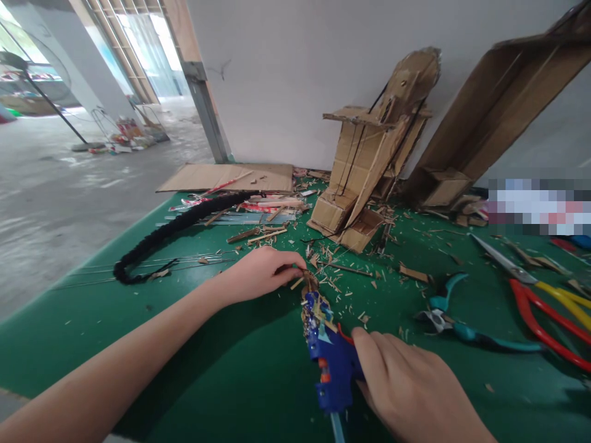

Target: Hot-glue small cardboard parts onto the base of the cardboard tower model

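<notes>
**Two hands at one glue gun on the green table**

Right hand (410, 384) is closed around the handle of one blue glue gun (329, 351), which is held low over the green table (221, 381) near its front edge, nozzle pointed away from the person. A small wooden sliver (298, 282) is pinched between the fingertips of the left hand (261, 271), just at the gun's encrusted tip. The grip of the right hand's fingers is hidden behind the back of the hand, and the gun's base is cut off at the frame's bottom.

Wood chips are scattered around the tip. One teal pair of pliers (462, 326) is seen to the right, and beyond it, at the right edge, one yellow-handled pair of scissors (530, 277) and one red-handled cutter (549, 326), partly cut off. One black braided cord (175, 231) is laid towards the left edge. Two cardboard structures are propped at the far edge: a smaller one (369, 160) and a larger one (498, 117), its top out of view. A blurred patch at the far right cannot be made out.
</notes>
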Tool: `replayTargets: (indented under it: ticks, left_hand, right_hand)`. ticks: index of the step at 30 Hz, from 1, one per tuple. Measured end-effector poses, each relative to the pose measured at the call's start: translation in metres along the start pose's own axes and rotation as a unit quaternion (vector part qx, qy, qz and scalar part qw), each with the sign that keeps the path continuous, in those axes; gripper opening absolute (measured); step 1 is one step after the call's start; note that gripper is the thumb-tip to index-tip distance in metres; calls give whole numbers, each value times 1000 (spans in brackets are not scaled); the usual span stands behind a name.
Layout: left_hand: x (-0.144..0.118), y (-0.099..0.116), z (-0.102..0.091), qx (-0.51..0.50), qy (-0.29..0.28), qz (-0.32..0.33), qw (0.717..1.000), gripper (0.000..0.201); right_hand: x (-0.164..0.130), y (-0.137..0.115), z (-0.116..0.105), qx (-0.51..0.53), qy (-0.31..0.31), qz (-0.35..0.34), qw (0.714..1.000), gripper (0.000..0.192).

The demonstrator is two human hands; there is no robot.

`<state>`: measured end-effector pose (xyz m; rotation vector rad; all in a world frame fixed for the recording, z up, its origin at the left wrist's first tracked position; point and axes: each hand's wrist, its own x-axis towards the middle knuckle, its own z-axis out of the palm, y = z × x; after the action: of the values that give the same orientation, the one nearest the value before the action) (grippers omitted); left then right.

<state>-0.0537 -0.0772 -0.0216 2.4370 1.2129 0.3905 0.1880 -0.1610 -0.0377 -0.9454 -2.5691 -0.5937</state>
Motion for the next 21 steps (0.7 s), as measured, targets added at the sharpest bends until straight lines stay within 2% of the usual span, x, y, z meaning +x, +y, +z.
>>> replayTargets:
  ticks: [10,16,21]
  left_hand:
    - [0,0,-1,1,-6,-7,1000,22]
    - [1,0,0,6,-8,-6,1000,22]
    - [1,-1,0,6,-12,-13,1000,21]
  right_hand:
    - [-7,3,0,2,-25,-5,1000,21]
    - [-5,3,-1,7,-10,6,1000,21]
    - [-9,6,-1,21,-43,4,999,18]
